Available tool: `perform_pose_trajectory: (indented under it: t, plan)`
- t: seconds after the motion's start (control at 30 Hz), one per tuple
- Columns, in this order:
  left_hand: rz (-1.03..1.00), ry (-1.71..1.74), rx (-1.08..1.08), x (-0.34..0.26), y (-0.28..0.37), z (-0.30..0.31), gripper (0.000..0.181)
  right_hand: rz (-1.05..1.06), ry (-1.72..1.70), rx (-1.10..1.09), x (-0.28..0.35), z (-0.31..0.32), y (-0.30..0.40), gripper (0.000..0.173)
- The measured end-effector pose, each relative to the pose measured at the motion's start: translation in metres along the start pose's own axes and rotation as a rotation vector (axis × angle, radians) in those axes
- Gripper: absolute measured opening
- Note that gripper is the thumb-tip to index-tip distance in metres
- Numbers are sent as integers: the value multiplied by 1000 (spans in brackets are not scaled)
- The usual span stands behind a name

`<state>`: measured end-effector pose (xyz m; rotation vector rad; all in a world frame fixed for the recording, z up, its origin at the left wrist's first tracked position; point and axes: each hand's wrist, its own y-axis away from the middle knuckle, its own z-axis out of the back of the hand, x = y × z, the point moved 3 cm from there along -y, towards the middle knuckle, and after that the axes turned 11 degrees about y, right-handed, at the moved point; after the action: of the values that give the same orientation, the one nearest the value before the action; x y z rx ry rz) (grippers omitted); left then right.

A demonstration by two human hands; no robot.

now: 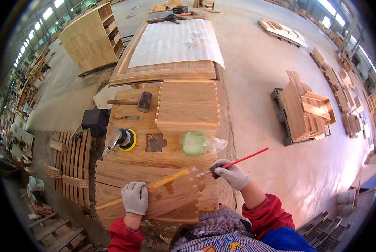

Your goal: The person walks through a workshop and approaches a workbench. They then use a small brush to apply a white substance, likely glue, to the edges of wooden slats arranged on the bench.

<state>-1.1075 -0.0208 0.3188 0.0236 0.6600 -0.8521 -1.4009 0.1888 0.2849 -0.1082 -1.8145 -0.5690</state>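
Note:
My left hand [134,197], in a white work glove, grips the edge of a wooden board [172,192] with notched joints at its right end. This board lies slanted across other wooden boards [128,171] on the workbench. Between the gloved fingers of my right hand [230,174] is a thin red-handled brush [247,159]; its pale tip is at the board's notched end. Beyond the boards sits a green-rimmed plastic tub [194,143] with whitish contents, a clear plastic bag [216,145] beside it.
On the bench [143,157] are a sander [125,140] with a yellow-edged pad, a putty knife [126,117], a mallet [143,101] and a dovetailed wooden box [188,102]. Farther off, a framed panel [172,71] carries a white sheet [175,41]. A pallet [287,126] of boards stands right.

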Motion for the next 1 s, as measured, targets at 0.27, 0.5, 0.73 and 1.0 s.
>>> perform_pose_trajectory:
  t: [0.27,0.5,0.73,1.0]
  plan:
    - [13,0,4,1,0,0,14,-102,77,53,7,1,-14,22]
    - [-7,-6,-5,0,-1,-1,13,-111,-87,-248,-20,-10,-20,17]
    - [-2,-14,15,-1,-1,0,14,-165,-23,-388,-20,-18,-19,20]
    - [-16,4,10,-1,-2,0,15,-61,71,-79,5,-12,-10,17]
